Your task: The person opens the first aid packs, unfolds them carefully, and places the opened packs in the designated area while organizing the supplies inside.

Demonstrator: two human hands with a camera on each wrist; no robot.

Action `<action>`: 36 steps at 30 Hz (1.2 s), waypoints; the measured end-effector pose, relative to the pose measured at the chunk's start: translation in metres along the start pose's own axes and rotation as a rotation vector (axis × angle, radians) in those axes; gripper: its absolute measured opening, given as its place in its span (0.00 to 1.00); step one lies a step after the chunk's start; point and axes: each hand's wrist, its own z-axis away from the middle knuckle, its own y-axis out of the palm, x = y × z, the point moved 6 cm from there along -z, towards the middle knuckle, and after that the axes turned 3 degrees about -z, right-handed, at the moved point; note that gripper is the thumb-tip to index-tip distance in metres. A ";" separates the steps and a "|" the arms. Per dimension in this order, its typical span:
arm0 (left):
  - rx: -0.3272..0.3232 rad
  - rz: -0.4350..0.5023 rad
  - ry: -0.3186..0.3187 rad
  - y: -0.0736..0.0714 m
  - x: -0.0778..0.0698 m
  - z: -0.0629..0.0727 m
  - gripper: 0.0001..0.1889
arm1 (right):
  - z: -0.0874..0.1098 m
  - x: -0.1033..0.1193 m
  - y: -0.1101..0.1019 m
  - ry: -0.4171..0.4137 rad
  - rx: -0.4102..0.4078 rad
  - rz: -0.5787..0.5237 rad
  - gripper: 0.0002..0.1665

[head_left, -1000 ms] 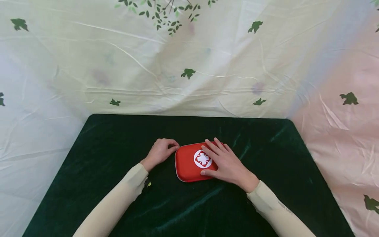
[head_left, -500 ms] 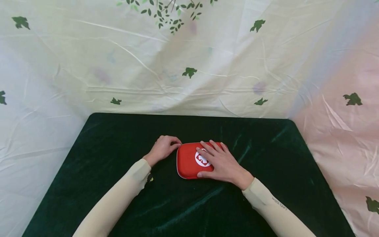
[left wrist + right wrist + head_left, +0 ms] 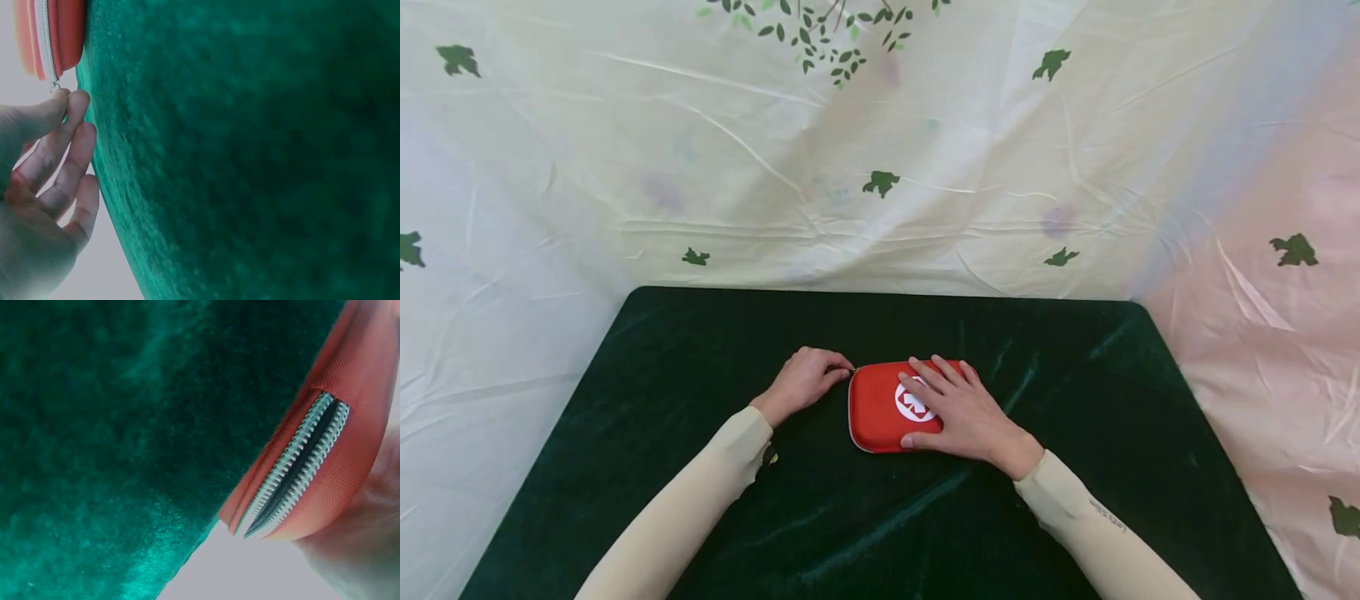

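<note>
A red first-aid case [image 3: 880, 408] with a white cross emblem lies flat on the dark green cloth. At its far left corner, my left hand [image 3: 805, 379] pinches the small zipper pull [image 3: 57, 89] between thumb and index finger; the other fingers are loosely bent. White zipper teeth [image 3: 44, 39] run up the case's side from there. My right hand [image 3: 966, 412] rests on the right part of the lid with fingers spread, covering part of the emblem. In the right wrist view the zipper [image 3: 294, 465] is parted, with a dark gap between its two rows of teeth.
The green velvet-covered table [image 3: 1037, 533] has rounded far corners. Behind it and at both sides hangs a pale curtain [image 3: 760, 150] with leaf prints. A small dark and yellowish item [image 3: 770, 456] shows beneath the left cuff.
The case has shifted slightly away from me, and my right hand has slid a little left across its lid. My left hand has drawn slightly left over the last half second.
</note>
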 end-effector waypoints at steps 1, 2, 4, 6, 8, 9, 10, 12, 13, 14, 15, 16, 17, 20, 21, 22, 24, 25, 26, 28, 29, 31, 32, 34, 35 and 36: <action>-0.001 -0.003 0.007 0.000 0.001 0.002 0.11 | 0.000 0.000 0.000 0.002 0.000 0.003 0.57; -0.002 -0.003 0.014 -0.001 0.001 0.003 0.11 | -0.001 0.000 0.001 0.005 -0.001 0.007 0.57; -0.004 -0.009 0.023 -0.001 0.003 0.006 0.11 | -0.001 0.001 0.001 0.012 -0.001 0.012 0.57; -0.002 -0.018 0.027 -0.001 0.004 0.009 0.11 | -0.001 0.001 0.003 0.014 0.002 0.009 0.57; 0.003 -0.021 0.028 -0.001 0.004 0.012 0.11 | 0.000 0.001 0.003 0.015 0.006 0.002 0.57; 0.007 -0.023 0.026 -0.001 0.004 0.013 0.11 | 0.000 0.001 0.003 0.014 0.008 -0.003 0.57; 0.012 -0.023 0.024 -0.001 0.005 0.015 0.11 | 0.000 0.001 0.003 0.012 0.008 -0.009 0.57; 0.018 -0.023 0.022 -0.001 0.005 0.018 0.11 | 0.001 0.001 0.004 0.011 0.005 -0.014 0.57; 0.020 -0.024 0.020 -0.001 0.005 0.020 0.11 | 0.001 0.001 0.004 0.011 0.006 -0.016 0.57; 0.022 -0.026 0.018 -0.001 0.004 0.021 0.11 | 0.001 0.001 0.004 0.011 0.005 -0.016 0.57; 0.024 -0.030 0.017 -0.001 0.003 0.023 0.11 | 0.001 0.001 0.004 0.011 0.005 -0.016 0.57; 0.026 -0.033 0.015 -0.001 0.003 0.024 0.11 | 0.001 0.001 0.004 0.011 0.005 -0.017 0.57; 0.026 -0.036 0.014 -0.001 0.002 0.026 0.11 | 0.001 0.001 0.004 0.011 0.003 -0.016 0.57; 0.024 -0.049 0.012 -0.002 0.000 0.029 0.11 | 0.000 0.000 0.003 0.015 0.000 -0.011 0.57; 0.020 -0.055 0.016 -0.003 -0.001 0.029 0.10 | 0.000 0.000 0.002 0.015 -0.002 -0.008 0.57; 0.018 -0.058 0.018 -0.003 -0.002 0.030 0.10 | -0.001 0.000 0.002 0.016 -0.004 -0.008 0.57; 0.014 -0.062 0.028 -0.004 -0.003 0.032 0.10 | -0.001 0.000 0.001 0.018 -0.004 -0.008 0.57; 0.014 -0.064 0.035 -0.004 -0.003 0.033 0.10 | -0.001 0.000 0.001 0.019 -0.003 -0.008 0.57; 0.015 -0.063 0.041 -0.004 -0.003 0.034 0.10 | -0.002 0.000 0.001 0.020 -0.002 -0.008 0.57; 0.017 -0.062 0.052 -0.003 -0.003 0.035 0.10 | -0.002 0.001 0.001 0.022 -0.002 -0.009 0.57; 0.018 -0.055 0.068 -0.002 -0.001 0.035 0.09 | -0.002 0.001 0.001 0.023 -0.002 -0.009 0.57; 0.009 -0.027 0.088 0.006 0.010 0.033 0.09 | -0.002 0.001 0.000 0.024 0.000 -0.008 0.57; 0.002 -0.009 0.098 0.010 0.015 0.032 0.09 | -0.001 0.001 0.000 0.024 0.001 -0.009 0.57; -0.010 0.025 0.119 0.019 0.025 0.032 0.09 | -0.001 0.001 0.000 0.024 0.006 -0.007 0.57; -0.015 0.042 0.131 0.023 0.030 0.032 0.08 | -0.001 0.001 0.000 0.024 0.007 -0.007 0.57; -0.019 0.047 0.139 0.025 0.031 0.033 0.08 | -0.001 0.001 0.000 0.023 0.008 -0.005 0.57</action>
